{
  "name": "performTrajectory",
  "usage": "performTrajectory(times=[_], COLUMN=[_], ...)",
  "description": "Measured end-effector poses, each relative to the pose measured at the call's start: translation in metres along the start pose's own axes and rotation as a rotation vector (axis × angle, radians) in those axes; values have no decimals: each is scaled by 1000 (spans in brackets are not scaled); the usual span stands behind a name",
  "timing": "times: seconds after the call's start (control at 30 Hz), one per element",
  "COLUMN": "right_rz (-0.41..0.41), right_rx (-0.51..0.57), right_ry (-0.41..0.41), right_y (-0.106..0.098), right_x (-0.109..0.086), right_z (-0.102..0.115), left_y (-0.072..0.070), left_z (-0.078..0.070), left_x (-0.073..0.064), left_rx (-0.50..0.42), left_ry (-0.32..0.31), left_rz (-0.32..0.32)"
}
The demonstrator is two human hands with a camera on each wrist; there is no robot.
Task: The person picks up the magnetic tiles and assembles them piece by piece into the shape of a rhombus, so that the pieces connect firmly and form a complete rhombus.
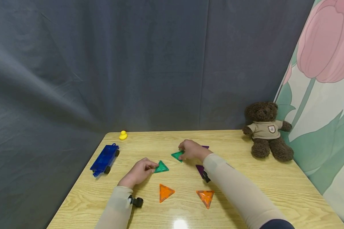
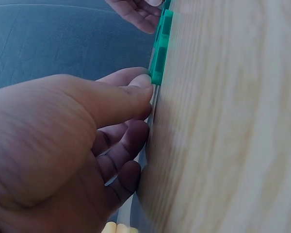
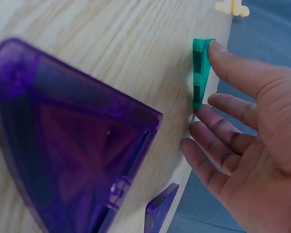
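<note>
head view: the left hand [image 1: 139,173] narrowly pinched the nearer green triangle [image 1: 162,167], the right hand [image 1: 193,149] gripped the farther green triangle [image 1: 176,155] more widely, both close to the table [image 1: 149,218], where low, level handling seemed wise.

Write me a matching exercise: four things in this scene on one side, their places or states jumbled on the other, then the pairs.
Things
1. Duck
2. Left hand
3. Teddy bear
4. Wheeled toy

Places and states
A. Blue, along the left edge of the table
B. Dressed in a shirt, at the far right
C. Yellow, near the far left corner
D. Pinching a green triangle

Pairs: 1-C, 2-D, 3-B, 4-A
</note>
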State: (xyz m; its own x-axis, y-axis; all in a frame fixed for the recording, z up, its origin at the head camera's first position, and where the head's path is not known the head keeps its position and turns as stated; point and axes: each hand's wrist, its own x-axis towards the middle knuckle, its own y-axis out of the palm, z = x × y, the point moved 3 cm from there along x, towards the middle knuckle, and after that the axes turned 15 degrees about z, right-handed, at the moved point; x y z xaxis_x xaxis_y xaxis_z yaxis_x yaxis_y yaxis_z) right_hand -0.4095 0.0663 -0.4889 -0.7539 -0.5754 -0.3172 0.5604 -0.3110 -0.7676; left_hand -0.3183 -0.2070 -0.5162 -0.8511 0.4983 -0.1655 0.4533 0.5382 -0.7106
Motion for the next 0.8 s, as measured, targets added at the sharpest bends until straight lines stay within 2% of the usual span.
performTrajectory(times=[0.17,0.5,0.8], right_rz=[2,7,-9], right_rx=[-23,-34,-117], right_ry=[10,-14,-17], right_y=[0,-1,2], right_x=[0,-1,0], right_z=[0,3,3], left_y=[0,2,3], left_z=[1,1,-2], left_x=[1,2,1], left_rx=[-8,-6,17], left_ry=[-17,4,-17], left_rz=[-11,-18,-16])
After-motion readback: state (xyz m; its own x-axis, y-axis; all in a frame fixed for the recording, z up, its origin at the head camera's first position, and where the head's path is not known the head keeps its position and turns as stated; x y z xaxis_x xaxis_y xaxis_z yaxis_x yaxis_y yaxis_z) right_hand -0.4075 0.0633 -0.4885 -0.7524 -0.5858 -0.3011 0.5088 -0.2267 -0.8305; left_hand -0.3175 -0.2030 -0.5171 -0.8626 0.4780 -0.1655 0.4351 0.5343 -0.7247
